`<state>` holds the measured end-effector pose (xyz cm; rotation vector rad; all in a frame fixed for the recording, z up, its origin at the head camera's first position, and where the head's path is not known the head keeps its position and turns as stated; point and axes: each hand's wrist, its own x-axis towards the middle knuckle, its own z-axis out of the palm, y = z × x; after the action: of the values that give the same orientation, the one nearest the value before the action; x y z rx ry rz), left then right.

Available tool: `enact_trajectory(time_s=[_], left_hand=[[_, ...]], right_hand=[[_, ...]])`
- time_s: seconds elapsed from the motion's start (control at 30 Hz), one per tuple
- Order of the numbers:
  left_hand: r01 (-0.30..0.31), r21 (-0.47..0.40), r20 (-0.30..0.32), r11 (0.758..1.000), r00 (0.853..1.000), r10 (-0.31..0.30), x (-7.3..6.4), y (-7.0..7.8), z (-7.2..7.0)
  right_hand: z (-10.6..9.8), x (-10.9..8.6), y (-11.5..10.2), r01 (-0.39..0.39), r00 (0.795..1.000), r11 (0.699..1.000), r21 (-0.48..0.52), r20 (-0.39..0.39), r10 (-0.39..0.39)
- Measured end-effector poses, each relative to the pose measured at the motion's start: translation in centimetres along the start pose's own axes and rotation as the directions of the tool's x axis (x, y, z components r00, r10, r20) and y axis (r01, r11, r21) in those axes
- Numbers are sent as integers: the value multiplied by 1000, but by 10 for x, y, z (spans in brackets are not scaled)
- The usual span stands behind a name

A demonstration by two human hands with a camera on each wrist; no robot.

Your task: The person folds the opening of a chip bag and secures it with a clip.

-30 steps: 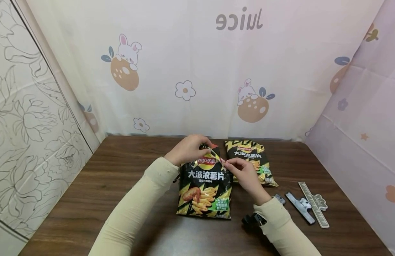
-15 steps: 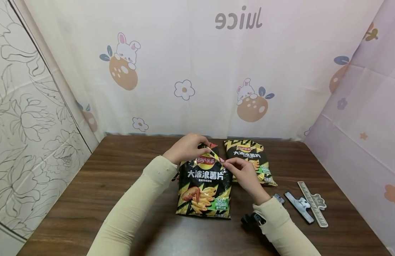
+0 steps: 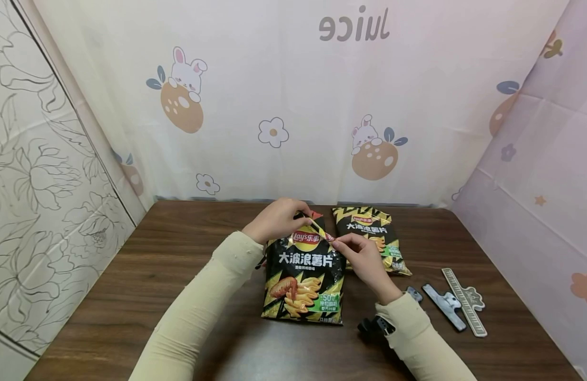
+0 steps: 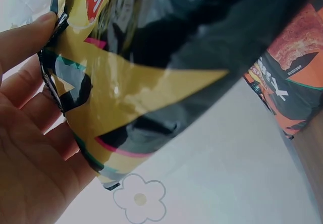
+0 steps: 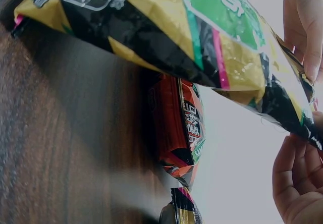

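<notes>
A black and yellow bag of potato chips [image 3: 303, 280] stands tilted up from the table, its printed front facing me. At its top left corner my left hand [image 3: 278, 221] pinches the sealed edge, thumb in front and fingers behind in the left wrist view. My right hand [image 3: 364, 259] pinches the same top edge at the right with thumb and forefinger. Between the two hands the top strip is folded forward. In the right wrist view both hands hold the end of the bag, and its lower end reaches down toward the wood.
A second black and yellow chip bag [image 3: 369, 233] lies behind on the right. An orange-red chip bag [image 5: 174, 123] is mostly hidden behind the held one. Flat bag clips, one silver [image 3: 445, 307] and one cream [image 3: 465, 302], lie right of my forearm. Curtains [image 3: 293, 174] border the table.
</notes>
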<state>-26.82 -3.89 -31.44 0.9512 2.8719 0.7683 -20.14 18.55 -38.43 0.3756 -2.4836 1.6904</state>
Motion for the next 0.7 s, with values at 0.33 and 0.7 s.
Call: enact_trajectory(time_s=[0.33, 0.7], left_hand=[[-23, 12, -9, 1000, 1000, 23, 2, -3, 2], [-36, 19, -15, 999, 999, 37, 1, -5, 1]], right_hand=[[2, 7, 31, 52, 998, 999, -5, -40, -52], [5, 7, 34, 61, 996, 998, -1, -65, -61]])
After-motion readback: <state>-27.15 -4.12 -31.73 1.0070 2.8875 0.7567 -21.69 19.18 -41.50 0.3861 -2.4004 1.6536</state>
